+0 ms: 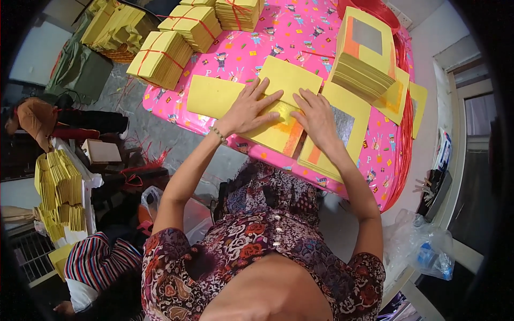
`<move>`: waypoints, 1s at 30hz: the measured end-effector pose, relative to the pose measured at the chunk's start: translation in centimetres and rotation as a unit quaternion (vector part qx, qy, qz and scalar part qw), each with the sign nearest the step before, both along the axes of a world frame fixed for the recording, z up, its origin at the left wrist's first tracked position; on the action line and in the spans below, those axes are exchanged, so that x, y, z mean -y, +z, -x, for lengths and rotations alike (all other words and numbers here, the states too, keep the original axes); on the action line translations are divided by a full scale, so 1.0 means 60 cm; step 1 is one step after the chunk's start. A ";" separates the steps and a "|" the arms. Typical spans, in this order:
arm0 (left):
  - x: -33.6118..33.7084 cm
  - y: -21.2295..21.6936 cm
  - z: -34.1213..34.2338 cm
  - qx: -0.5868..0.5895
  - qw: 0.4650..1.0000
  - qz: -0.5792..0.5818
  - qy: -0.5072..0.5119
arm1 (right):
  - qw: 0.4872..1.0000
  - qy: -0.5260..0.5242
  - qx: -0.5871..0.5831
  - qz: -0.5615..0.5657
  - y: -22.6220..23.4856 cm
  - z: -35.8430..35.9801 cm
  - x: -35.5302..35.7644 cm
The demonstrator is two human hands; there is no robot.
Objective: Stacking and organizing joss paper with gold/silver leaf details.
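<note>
My left hand (250, 108) lies flat, fingers spread, on a yellow paper sheet (286, 80) that is being folded on the pink patterned table (289, 32). Right beside it, my right hand (316, 116) presses the same sheet with its fingers together. Under both hands more yellow sheets with orange and silver patches (342, 128) are spread near the table's front edge. Another plain yellow sheet (211, 96) sticks out to the left of my left hand.
A tall stack of yellow sheets (364, 59) stands at the right of my hands. Tied yellow bundles (160, 58) sit at the table's far left. Red string (402, 139) hangs along the right edge. Another person in a striped sleeve (96, 259) is at lower left by folded yellow paper (59, 192).
</note>
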State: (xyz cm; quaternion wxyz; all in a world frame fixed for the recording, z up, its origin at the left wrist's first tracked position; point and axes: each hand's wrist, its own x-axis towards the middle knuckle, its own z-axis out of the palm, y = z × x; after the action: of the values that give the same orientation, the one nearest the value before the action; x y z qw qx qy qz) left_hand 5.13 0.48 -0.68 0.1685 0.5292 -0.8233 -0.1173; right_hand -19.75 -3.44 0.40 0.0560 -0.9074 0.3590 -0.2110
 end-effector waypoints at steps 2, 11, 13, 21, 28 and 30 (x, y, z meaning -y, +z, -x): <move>0.012 0.010 -0.008 -0.064 0.998 -0.009 -0.003 | 0.999 0.004 0.026 0.022 -0.003 -0.001 0.009; 0.042 0.052 0.005 -0.232 0.947 -0.019 0.220 | 0.987 0.037 0.086 0.130 -0.019 0.001 0.033; 0.050 0.052 0.010 -0.217 0.943 -0.010 0.253 | 0.980 0.024 0.097 0.172 -0.016 -0.005 0.029; 0.069 0.028 -0.009 -0.594 0.758 -0.158 0.220 | 0.992 -0.033 0.113 0.052 0.040 -0.024 0.010; -0.008 0.070 -0.096 -0.650 0.717 -0.152 0.201 | 0.963 -0.105 0.218 -0.117 0.053 -0.073 0.077; -0.034 0.066 -0.128 -0.658 0.702 -0.141 0.235 | 0.843 -0.053 0.358 -0.399 0.055 -0.117 0.082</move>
State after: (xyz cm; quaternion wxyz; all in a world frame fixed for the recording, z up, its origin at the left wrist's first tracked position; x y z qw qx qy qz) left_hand 12.80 2.49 3.29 0.6123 0.5115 -0.3261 -0.5071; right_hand -12.71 -8.33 3.70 0.5264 -0.6478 0.4145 -0.3627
